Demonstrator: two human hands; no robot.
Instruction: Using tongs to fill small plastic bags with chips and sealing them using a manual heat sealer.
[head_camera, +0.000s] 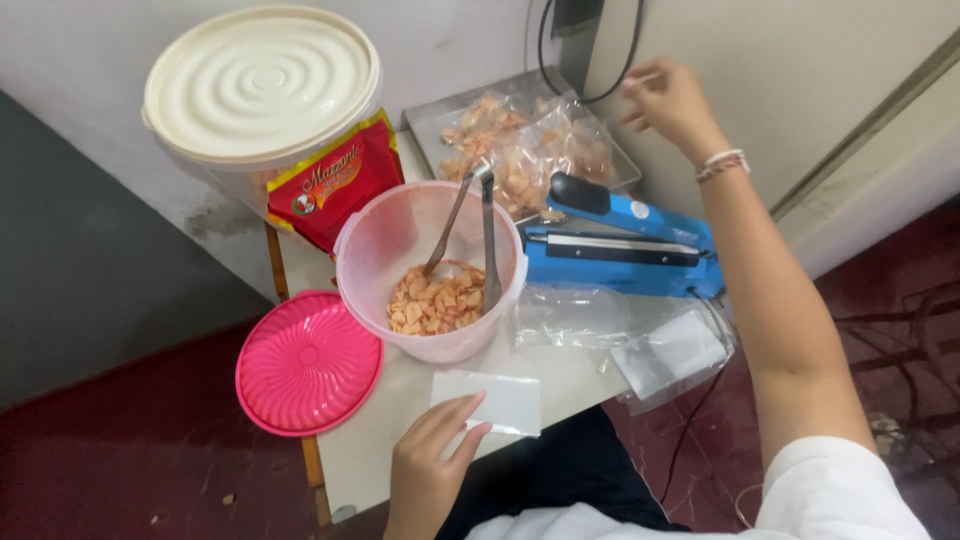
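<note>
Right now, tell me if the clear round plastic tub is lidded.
Uncovered: the clear round plastic tub is open, metal tongs inside, pink ribbed lid lying beside it.

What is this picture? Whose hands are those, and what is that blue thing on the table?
The camera sits on a person's head, looking down at their own two hands. The left hand touches an empty clear bag on the white table. The right hand is stretched out above a metal tray of filled snack bags and holds nothing I can see. The blue thing is a bag sealer. Beside it stand a see-through tub with orange snacks and metal tongs, and its pink lid.
</note>
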